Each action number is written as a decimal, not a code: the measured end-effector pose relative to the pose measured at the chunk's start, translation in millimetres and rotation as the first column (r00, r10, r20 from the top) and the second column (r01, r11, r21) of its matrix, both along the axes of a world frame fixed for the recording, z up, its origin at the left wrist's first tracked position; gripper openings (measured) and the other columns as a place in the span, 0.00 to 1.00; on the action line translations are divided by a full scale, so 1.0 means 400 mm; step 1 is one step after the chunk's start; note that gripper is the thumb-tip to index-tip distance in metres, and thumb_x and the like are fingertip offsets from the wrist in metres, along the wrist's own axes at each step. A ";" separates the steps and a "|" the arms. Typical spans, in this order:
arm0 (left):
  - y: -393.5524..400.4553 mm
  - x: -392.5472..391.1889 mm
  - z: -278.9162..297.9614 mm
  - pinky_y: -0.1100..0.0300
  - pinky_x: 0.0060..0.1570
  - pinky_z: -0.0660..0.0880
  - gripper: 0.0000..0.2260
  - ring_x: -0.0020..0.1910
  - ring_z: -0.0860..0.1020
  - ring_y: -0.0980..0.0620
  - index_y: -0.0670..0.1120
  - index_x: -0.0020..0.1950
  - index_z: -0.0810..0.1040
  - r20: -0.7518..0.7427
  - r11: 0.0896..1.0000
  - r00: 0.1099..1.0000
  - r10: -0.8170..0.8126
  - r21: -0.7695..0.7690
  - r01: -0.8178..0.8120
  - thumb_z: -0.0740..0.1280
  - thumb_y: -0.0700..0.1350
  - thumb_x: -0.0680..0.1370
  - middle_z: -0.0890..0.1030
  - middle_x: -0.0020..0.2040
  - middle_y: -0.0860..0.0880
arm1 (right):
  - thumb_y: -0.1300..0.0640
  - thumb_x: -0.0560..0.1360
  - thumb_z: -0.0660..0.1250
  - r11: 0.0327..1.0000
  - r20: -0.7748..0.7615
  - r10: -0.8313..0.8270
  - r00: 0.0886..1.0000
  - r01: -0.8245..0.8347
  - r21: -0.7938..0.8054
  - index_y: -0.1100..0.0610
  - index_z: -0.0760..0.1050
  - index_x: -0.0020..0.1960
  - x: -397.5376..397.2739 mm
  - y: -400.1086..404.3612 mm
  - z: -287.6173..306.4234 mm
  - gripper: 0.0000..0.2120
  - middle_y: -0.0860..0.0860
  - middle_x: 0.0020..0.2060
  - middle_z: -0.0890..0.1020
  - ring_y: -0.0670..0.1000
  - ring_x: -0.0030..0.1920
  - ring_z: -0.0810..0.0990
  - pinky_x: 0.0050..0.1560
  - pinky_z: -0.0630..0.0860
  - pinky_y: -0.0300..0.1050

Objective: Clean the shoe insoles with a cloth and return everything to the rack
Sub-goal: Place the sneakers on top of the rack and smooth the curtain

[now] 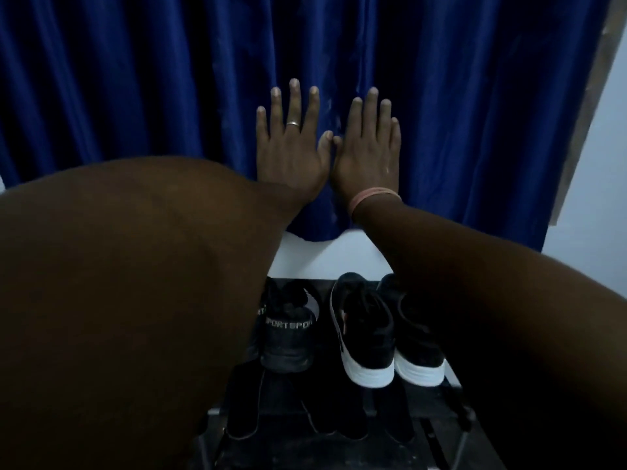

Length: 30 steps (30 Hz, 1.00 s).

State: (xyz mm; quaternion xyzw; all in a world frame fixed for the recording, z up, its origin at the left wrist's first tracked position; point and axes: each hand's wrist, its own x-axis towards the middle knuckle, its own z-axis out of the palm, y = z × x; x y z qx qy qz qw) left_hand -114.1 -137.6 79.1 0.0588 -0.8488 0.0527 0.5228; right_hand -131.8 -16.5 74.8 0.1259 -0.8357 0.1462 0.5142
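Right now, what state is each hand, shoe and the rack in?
Left hand: fingers straight and spread, holding nothing, held up before the blue curtain.
Right hand: fingers straight, holding nothing.
Dark grey sport shoe: upright on rack, heel toward camera.
Black white-soled sneakers: upright, side by side.
Black shoe rack: holding the shoes.

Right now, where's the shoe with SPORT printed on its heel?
In the head view, the SPORT shoe sits on the top shelf of the shoe rack, left of the white-soled black sneakers, partly hidden by the left arm.
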 end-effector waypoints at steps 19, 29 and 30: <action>0.026 0.097 0.787 0.40 0.78 0.49 0.30 0.82 0.47 0.41 0.48 0.83 0.45 0.140 0.997 0.989 0.042 0.064 -0.052 0.45 0.59 0.84 0.47 0.83 0.43 | 0.47 0.83 0.48 0.998 0.125 -0.004 0.992 -0.004 0.063 0.60 0.47 0.80 0.084 0.007 0.799 0.30 0.59 0.80 0.48 0.60 0.80 0.47 0.78 0.50 0.57; 0.069 0.233 1.175 0.39 0.78 0.51 0.30 0.81 0.48 0.40 0.47 0.83 0.46 0.166 0.997 0.986 0.025 0.074 -0.038 0.47 0.58 0.84 0.49 0.83 0.43 | 0.47 0.83 0.47 0.999 0.165 0.007 0.986 -0.012 0.032 0.60 0.47 0.80 0.192 0.082 1.191 0.30 0.59 0.80 0.48 0.60 0.80 0.47 0.79 0.48 0.57; 0.069 0.242 1.206 0.39 0.78 0.51 0.30 0.81 0.49 0.40 0.47 0.83 0.47 0.164 0.997 0.986 0.027 0.072 -0.039 0.47 0.58 0.84 0.49 0.83 0.43 | 0.47 0.83 0.47 1.000 0.170 -0.003 0.985 -0.001 0.020 0.60 0.47 0.80 0.202 0.088 1.215 0.30 0.59 0.80 0.48 0.60 0.79 0.47 0.79 0.48 0.57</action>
